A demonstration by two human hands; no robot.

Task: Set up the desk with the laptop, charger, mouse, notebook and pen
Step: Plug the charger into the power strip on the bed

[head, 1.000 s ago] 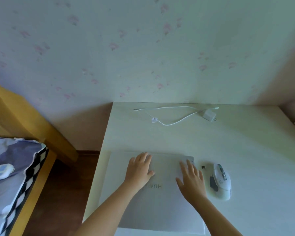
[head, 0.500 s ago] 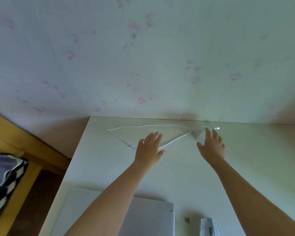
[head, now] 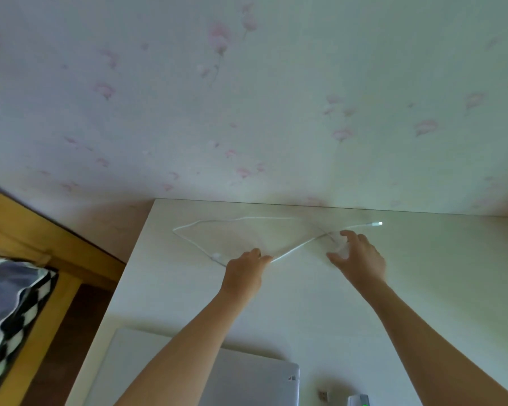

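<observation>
A white charger cable (head: 235, 220) lies in a loop near the back of the white desk (head: 440, 282), its plug end (head: 377, 223) to the right. My left hand (head: 244, 271) is curled over the cable's near strand and pinches it. My right hand (head: 359, 256) closes round the white charger brick (head: 342, 249), thumb on its left and fingers over the top. The closed silver laptop (head: 255, 379) lies at the desk's near edge, partly under my left forearm. Only the tip of the white mouse (head: 359, 401), with a green light, shows at the bottom. No notebook or pen is in view.
A small USB dongle (head: 322, 394) sits between laptop and mouse. The flowered wall (head: 276, 112) runs right behind the desk. To the left stand a wooden bed frame (head: 41, 230) and checkered bedding (head: 15, 306), with dark floor between bed and desk.
Both hands left the laptop lid and reached to the back of the desk. The left hand has curled onto the cable, and the right hand has closed over the charger brick.
</observation>
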